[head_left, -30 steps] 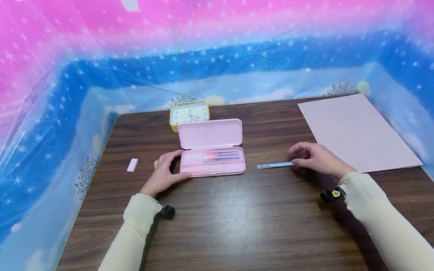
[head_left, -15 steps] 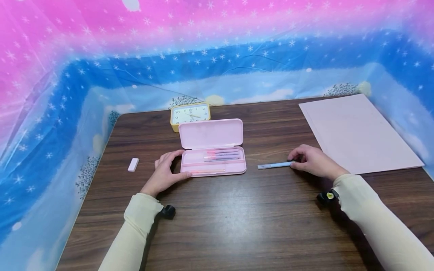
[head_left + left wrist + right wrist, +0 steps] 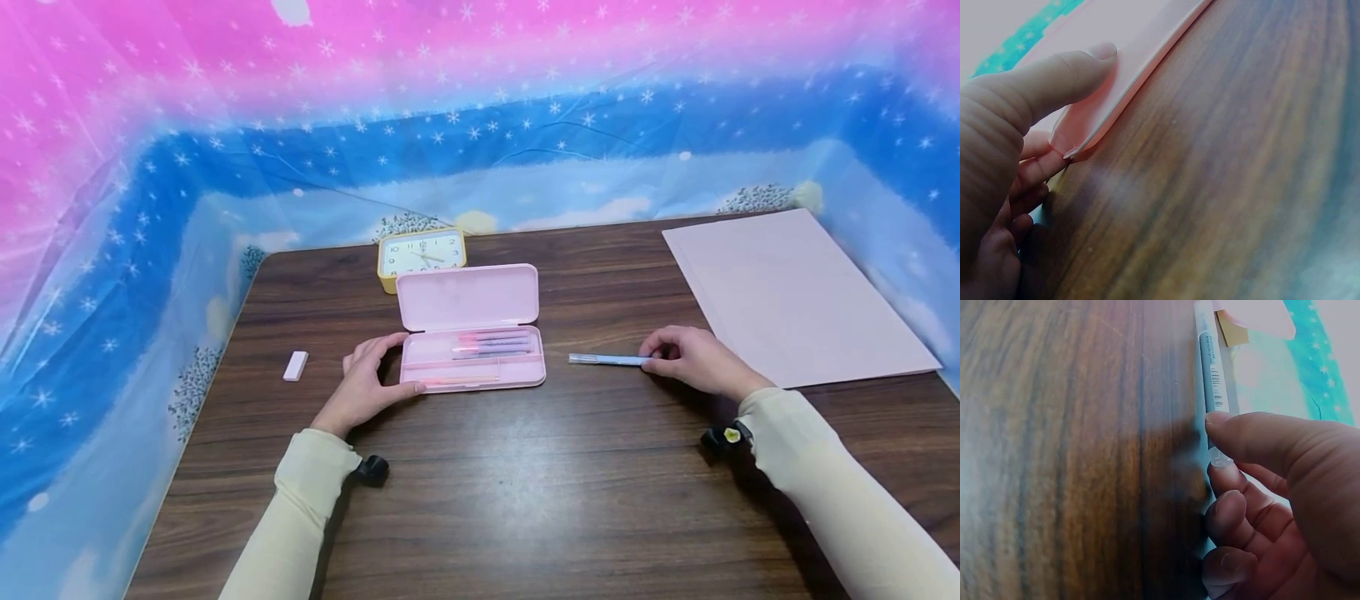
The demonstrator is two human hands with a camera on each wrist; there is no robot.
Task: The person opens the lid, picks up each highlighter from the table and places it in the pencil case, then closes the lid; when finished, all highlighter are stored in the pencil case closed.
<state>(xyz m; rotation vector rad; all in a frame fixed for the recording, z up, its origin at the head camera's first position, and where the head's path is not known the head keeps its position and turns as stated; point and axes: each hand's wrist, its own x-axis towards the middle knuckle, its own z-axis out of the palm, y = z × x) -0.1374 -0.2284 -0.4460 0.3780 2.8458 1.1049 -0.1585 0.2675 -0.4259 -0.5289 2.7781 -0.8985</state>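
An open pink pencil case (image 3: 472, 373) stands in the middle of the table with its lid raised. Several pens (image 3: 492, 342) lie in its back compartment, and a pale orange pencil-like stick (image 3: 465, 381) is in the front one. My left hand (image 3: 363, 385) grips the case's left end, thumb at the front and fingers round the side; the left wrist view shows the thumb (image 3: 1063, 78) over the case. To the right, my right hand (image 3: 693, 360) pinches one end of a light blue pen (image 3: 603, 359) with a clear cap. In the right wrist view the pen (image 3: 1212, 365) shows a printed barcode.
Behind the case stands a yellow alarm clock (image 3: 422, 252), partly hidden by the lid. A white eraser (image 3: 296, 366) lies to the left. A large pale pink folder or board (image 3: 798, 296) covers the table's right back. Patterned cloth (image 3: 480, 125) hangs around the table.
My right fingers have closed on the pen's near end. The pen's capped far end has risen and swung slightly away from me. My left hand and the case have stayed put.
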